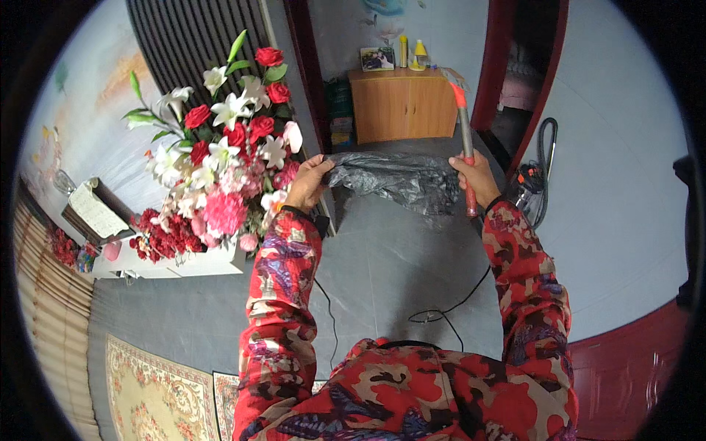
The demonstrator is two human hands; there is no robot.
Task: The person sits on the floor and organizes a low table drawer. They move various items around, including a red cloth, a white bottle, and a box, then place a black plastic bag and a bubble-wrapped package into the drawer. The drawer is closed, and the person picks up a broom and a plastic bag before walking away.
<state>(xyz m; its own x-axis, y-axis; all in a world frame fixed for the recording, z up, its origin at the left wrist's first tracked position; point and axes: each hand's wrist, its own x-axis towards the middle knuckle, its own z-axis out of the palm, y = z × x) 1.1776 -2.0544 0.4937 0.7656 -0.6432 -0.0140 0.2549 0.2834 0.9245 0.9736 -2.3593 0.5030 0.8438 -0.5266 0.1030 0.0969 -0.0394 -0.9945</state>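
A crumpled black plastic bag (401, 180) is stretched between my two hands in front of me. Its left end is pinched by the fingers of my left hand (309, 182). My right hand (478, 178) is closed around a hand tool (465, 128) held upright, with a red grip, grey shaft, orange neck and metal head. I cannot make out the exact kind of tool. The bag's right end meets the fingers of that same hand.
A large bouquet (228, 140) stands close on the left, above a white cabinet (213, 261). Ahead is a wooden cabinet (401, 106). Black cable (441, 312) loops across the grey floor. A machine with a black hose (544, 173) stands at the right wall; patterned rugs (158, 389) lie lower left.
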